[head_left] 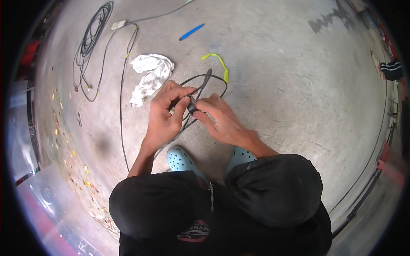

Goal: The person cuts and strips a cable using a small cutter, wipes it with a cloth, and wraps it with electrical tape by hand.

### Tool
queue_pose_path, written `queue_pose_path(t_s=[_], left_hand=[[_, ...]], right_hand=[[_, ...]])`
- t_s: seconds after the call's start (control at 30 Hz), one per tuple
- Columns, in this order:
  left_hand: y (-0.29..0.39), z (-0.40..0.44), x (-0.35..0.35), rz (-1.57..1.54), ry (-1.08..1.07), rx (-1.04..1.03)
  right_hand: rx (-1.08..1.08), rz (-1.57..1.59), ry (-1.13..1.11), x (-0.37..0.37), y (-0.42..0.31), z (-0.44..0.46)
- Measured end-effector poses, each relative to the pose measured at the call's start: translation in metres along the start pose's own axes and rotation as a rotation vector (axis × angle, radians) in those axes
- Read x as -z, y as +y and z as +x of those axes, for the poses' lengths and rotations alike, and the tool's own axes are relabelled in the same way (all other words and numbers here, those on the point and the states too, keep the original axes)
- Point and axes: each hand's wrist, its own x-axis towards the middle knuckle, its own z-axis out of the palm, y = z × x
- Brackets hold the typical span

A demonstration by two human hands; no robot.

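Observation:
My left hand (168, 106) is closed, its thumb and fingers pinching a black cable (221, 78) that loops on the floor just beyond. Against the cable, between both hands, is a small dark cylindrical piece (192, 106); whether it is a plug or a roll of tape I cannot tell. My right hand (220, 117) is closed too, thumb and fingertips gripping this piece from the right. Part of the cable and something pale yellow in the left palm are mostly hidden by fingers.
A crumpled white cloth (153, 77) lies beyond my left hand, a yellow-green strip (220, 64) beyond my right. Farther off are a blue pen-shaped tool (192, 32), a coiled dark cable (92, 36) and a small white box (118, 24). Another person's leg (390, 70) shows at right.

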Motion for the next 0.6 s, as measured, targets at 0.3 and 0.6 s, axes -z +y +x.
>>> queue_pose_path(t_s=[0.3,0.6], left_hand=[[0.01,0.002,-0.014,0.35,-0.001,-0.22],[0.001,-0.001,-0.019,0.42,0.069,-0.251]], right_hand=[[-0.092,0.119,0.218,-0.016,0.02,0.009],[-0.005,0.036,0.292,-0.018,0.031,0.011]])
